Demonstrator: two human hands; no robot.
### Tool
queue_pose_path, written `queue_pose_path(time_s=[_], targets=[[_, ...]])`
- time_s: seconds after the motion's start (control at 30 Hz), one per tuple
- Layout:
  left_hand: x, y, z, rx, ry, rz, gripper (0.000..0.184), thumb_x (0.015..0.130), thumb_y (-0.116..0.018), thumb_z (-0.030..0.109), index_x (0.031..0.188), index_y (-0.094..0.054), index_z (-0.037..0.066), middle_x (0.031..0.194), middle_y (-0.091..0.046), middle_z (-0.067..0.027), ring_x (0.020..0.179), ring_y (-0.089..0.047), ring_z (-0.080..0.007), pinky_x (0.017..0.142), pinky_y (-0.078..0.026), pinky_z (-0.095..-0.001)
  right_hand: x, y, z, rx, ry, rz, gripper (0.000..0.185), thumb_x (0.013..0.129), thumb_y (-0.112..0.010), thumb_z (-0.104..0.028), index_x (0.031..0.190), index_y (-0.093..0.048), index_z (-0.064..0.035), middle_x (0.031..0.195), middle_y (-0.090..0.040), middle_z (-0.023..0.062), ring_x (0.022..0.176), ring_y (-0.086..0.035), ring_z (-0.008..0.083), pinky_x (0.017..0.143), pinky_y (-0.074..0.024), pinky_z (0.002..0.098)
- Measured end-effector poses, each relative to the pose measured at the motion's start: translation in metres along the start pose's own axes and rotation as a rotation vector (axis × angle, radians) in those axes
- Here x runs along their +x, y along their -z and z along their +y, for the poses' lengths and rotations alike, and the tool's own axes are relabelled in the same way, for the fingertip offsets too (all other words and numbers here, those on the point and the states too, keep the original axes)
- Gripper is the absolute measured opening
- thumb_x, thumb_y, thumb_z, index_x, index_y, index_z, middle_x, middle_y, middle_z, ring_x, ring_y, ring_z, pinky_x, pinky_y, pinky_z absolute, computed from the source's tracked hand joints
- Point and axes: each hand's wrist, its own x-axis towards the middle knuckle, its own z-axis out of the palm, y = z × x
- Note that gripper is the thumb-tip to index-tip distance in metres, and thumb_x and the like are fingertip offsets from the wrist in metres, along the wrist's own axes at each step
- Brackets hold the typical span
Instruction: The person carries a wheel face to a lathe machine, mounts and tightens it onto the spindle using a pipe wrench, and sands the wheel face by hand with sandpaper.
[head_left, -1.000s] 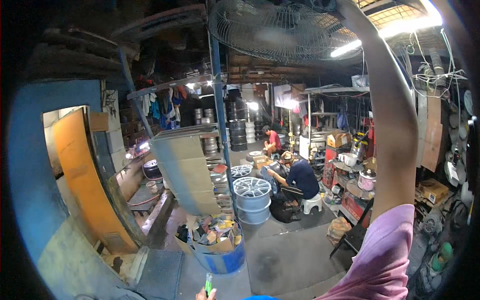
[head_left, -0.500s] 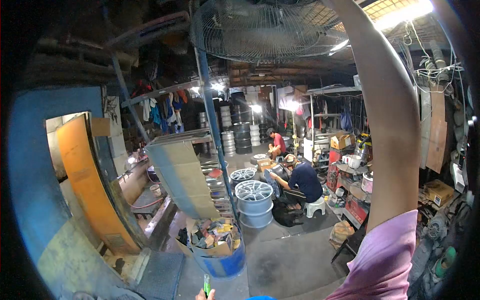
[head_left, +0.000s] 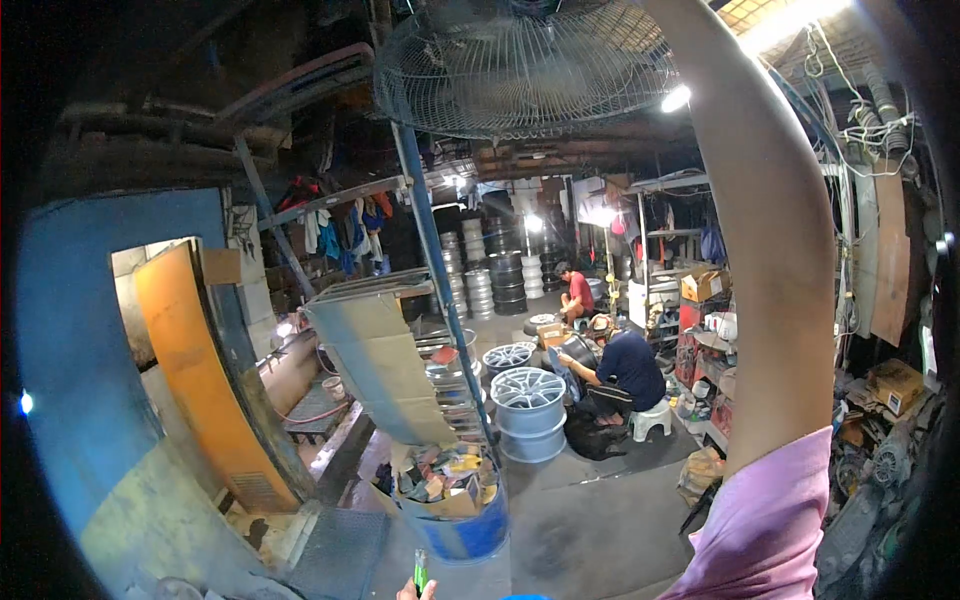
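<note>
My left hand [head_left: 414,591] shows only in part at the bottom edge, its fingers closed round a small green tool [head_left: 421,569] that points up. My right arm reaches up past the right side of a large wire fan cage [head_left: 520,75]. The hand at its end is beyond the top edge, so what it touches is hidden. A pink sleeve covers the upper arm.
A blue drum [head_left: 460,535] full of scraps stands ahead, beside a blue post [head_left: 425,210]. Behind it are stacked wheel rims [head_left: 530,425] and a seated person [head_left: 628,370]; another person [head_left: 577,295] crouches farther back. An orange door [head_left: 205,370] is left.
The view has shifted, and the fan cage sits farther left and a little lower. My right arm stays raised. My left hand still holds the green tool.
</note>
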Motion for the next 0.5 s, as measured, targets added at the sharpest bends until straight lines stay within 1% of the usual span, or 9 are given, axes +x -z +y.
queue_pose_path(time_s=[0.07, 0.13, 0.2, 0.23, 0.27, 0.3, 0.37, 0.4, 0.5], targets=[[0.016, -0.008, -0.021, 0.033, 0.012, 0.004, 0.045, 0.108, -0.057, 0.043, 0.142, -0.056, 0.013, 0.092, -0.061, -0.0056, 0.082, -0.058, -0.0151, 0.076, -0.049, -0.0306, -0.005, 0.006, -0.005, 0.012, -0.004, -0.042, 0.028, 0.098, -0.060, -0.011, 0.120, -0.073, -0.0008, 0.112, -0.074, 0.0123, 0.103, -0.070, 0.0210, 0.090, -0.0573, 0.0343], [0.048, -0.020, -0.082, -0.036, -0.302, 0.055, 0.042, 0.106, -0.059, 0.044, 0.136, -0.058, 0.014, 0.090, -0.058, -0.0049, 0.080, -0.055, -0.0147, 0.073, -0.048, -0.0322, -0.012, 0.010, -0.011, 0.026, 0.004, -0.094, 0.029, 0.098, -0.060, -0.012, 0.122, -0.072, 0.0000, 0.112, -0.074, 0.0130, 0.104, -0.071, 0.0218, 0.091, -0.0578, 0.0347], [0.057, -0.021, -0.082, -0.025, -0.246, -0.010, 0.038, 0.105, -0.061, 0.043, 0.130, -0.060, 0.014, 0.086, -0.057, -0.0033, 0.076, -0.053, -0.0139, 0.067, -0.047, -0.0334, -0.019, 0.016, -0.015, 0.008, 0.058, -0.173, 0.030, 0.099, -0.060, -0.013, 0.123, -0.071, 0.0009, 0.112, -0.074, 0.0137, 0.105, -0.071, 0.0226, 0.092, -0.0583, 0.0351], [0.050, -0.021, -0.075, -0.074, -0.201, -0.024, 0.037, 0.105, -0.063, 0.042, 0.129, -0.061, 0.013, 0.085, -0.057, -0.0025, 0.074, -0.053, -0.0135, 0.065, -0.046, -0.0335, -0.024, 0.014, -0.017, -0.083, 0.198, -0.234, 0.030, 0.099, -0.060, -0.013, 0.124, -0.070, 0.0013, 0.112, -0.074, 0.0141, 0.105, -0.071, 0.0230, 0.092, -0.0585, 0.0353], [0.047, -0.023, -0.071, -0.126, -0.156, -0.032, 0.036, 0.105, -0.064, 0.041, 0.127, -0.061, 0.013, 0.083, -0.056, -0.0017, 0.073, -0.053, -0.0131, 0.063, -0.045, -0.0336, -0.022, 0.010, -0.019, -0.460, 0.559, -0.221, 0.032, 0.100, -0.062, -0.015, 0.125, -0.069, 0.0023, 0.109, -0.074, 0.0151, 0.100, -0.072, 0.0246, 0.090, -0.0603, 0.0370], [0.051, -0.025, -0.074, -0.133, -0.157, -0.033, 0.036, 0.105, -0.064, 0.041, 0.127, -0.061, 0.013, 0.083, -0.056, -0.0017, 0.073, -0.053, -0.0131, 0.063, -0.045, -0.0336, -0.018, 0.008, -0.021, -0.461, 0.566, -0.225, 0.032, 0.100, -0.062, -0.015, 0.125, -0.069, 0.0023, 0.109, -0.074, 0.0151, 0.100, -0.072, 0.0246, 0.090, -0.0603, 0.0370], [0.054, -0.028, -0.075, -0.169, -0.230, 0.005, 0.036, 0.104, -0.065, 0.040, 0.127, -0.062, 0.012, 0.081, -0.056, -0.0006, 0.070, -0.052, -0.0122, 0.062, -0.045, -0.0327, -0.017, 0.000, -0.029, 0.235, -0.221, -0.061, 0.032, 0.099, -0.066, -0.019, 0.122, -0.071, 0.0018, 0.104, -0.074, 0.0138, 0.087, -0.073, 0.0246, 0.080, -0.0623, 0.0381], [0.051, -0.027, -0.076, -0.168, -0.225, -0.002, 0.036, 0.104, -0.065, 0.040, 0.127, -0.062, 0.012, 0.081, -0.056, -0.0006, 0.070, -0.052, -0.0122, 0.062, -0.045, -0.0327, -0.017, -0.004, -0.031, 0.233, -0.229, -0.064, 0.032, 0.099, -0.066, -0.019, 0.122, -0.071, 0.0018, 0.104, -0.074, 0.0138, 0.087, -0.073, 0.0246, 0.080, -0.0623, 0.0381], [0.037, -0.021, -0.052, -0.192, -0.216, -0.040, 0.038, 0.103, -0.066, 0.041, 0.127, -0.063, 0.012, 0.082, -0.056, -0.0013, 0.071, -0.052, -0.0130, 0.063, -0.045, -0.0328, -0.015, -0.012, -0.034, 0.040, -0.343, 0.112, 0.033, 0.098, -0.068, -0.023, 0.120, -0.073, 0.0016, 0.100, -0.073, 0.0122, 0.081, -0.071, 0.0217, 0.071, -0.0607, 0.0360]])
